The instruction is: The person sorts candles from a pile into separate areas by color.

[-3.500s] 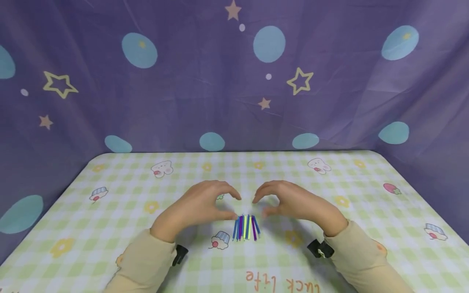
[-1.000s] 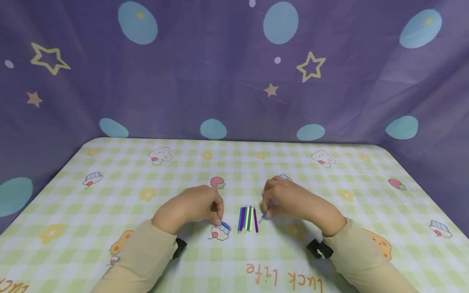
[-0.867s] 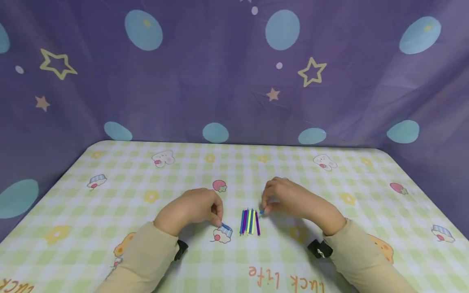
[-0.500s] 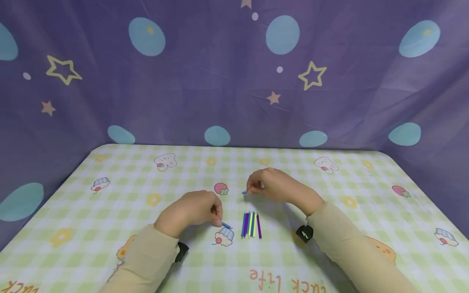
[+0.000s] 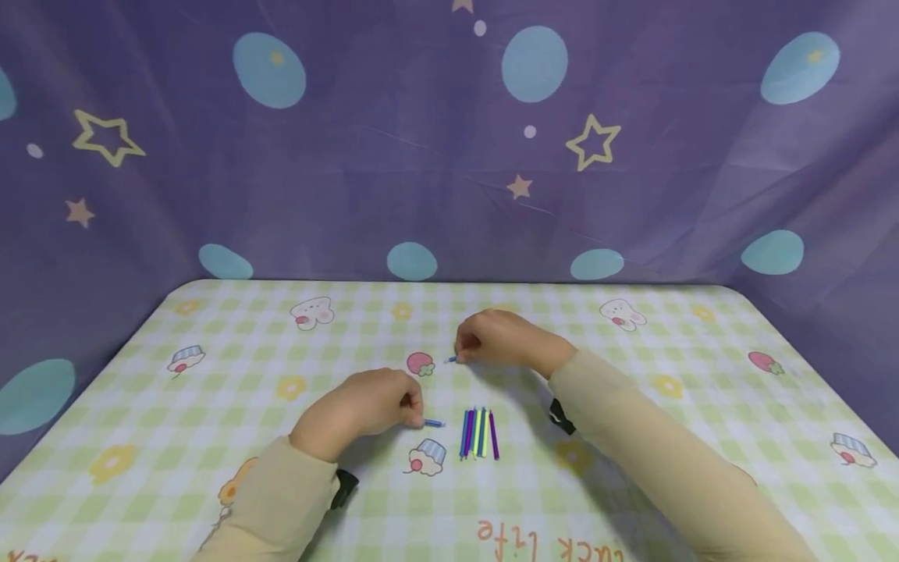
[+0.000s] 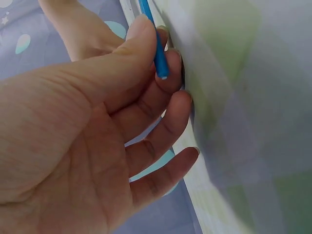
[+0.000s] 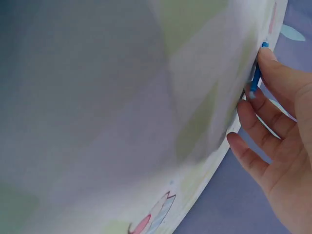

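My left hand point(image 5: 372, 402) pinches a thin blue candle point(image 5: 435, 423) between thumb and fingertips, low over the cloth, its free end pointing right. In the left wrist view this candle point(image 6: 161, 63) runs under the thumb and the other fingers are loosely bent. Farther back, my right hand point(image 5: 502, 339) pinches a second blue candle point(image 5: 452, 360) pointing left. The right wrist view shows this candle point(image 7: 257, 75) with pale tips, between thumb and fingers close to the tabletop. Between and nearer than the right hand, several blue, purple and yellow candles point(image 5: 470, 433) lie side by side.
A green-and-white checked cloth point(image 5: 232, 375) with printed flowers, cupcakes and strawberries covers the table. Behind its far edge hangs a purple curtain point(image 5: 449, 211) with stars and blue ovals. A dark band point(image 5: 344, 488) sits at the left wrist.
Both hands, bare at first, took a blue candle each from the row's sides. The right hand then moved left and away, past the row. The left candle turned nearly level, pointing right.
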{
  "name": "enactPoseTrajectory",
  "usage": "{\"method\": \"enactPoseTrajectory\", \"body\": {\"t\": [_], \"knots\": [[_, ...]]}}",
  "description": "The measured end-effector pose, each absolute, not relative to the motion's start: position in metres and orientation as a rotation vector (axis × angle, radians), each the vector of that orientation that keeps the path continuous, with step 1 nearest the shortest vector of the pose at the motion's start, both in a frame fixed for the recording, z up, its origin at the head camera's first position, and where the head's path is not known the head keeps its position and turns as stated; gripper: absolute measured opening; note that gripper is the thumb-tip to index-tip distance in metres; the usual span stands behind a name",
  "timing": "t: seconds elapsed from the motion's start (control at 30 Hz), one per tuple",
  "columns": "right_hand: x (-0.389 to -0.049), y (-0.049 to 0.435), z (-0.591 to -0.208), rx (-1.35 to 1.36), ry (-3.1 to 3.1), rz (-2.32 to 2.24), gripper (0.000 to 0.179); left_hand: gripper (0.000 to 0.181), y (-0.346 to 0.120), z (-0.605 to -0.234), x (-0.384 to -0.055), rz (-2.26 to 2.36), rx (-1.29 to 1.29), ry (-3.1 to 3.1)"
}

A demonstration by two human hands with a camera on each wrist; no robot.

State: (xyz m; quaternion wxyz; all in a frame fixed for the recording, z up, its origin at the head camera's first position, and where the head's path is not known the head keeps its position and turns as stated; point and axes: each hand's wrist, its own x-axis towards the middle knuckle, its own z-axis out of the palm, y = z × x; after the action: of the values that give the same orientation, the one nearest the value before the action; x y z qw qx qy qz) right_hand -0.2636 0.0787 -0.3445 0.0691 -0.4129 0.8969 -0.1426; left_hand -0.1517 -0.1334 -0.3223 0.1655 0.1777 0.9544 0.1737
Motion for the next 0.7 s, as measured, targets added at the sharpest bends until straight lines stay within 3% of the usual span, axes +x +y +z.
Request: {"method": "enactPoseTrajectory", "body": {"t": [0.17, 0.47, 0.7], "knots": [[-0.267, 0.075, -0.344, -1.166, 2.719, -0.357, 0.016, 0.02, -0.134, -0.322, -0.152, 0.454, 0.556, 2.751], [-0.265, 0.084, -0.339, -1.172, 2.697, -0.341, 0.006, 0.017, -0.131, -0.323, -0.152, 0.403, 0.614, 2.801], [-0.249, 0.102, -0.32, -1.109, 2.652, -0.475, 0.017, 0.015, -0.13, -0.323, -0.153, 0.37, 0.62, 2.829]]}}
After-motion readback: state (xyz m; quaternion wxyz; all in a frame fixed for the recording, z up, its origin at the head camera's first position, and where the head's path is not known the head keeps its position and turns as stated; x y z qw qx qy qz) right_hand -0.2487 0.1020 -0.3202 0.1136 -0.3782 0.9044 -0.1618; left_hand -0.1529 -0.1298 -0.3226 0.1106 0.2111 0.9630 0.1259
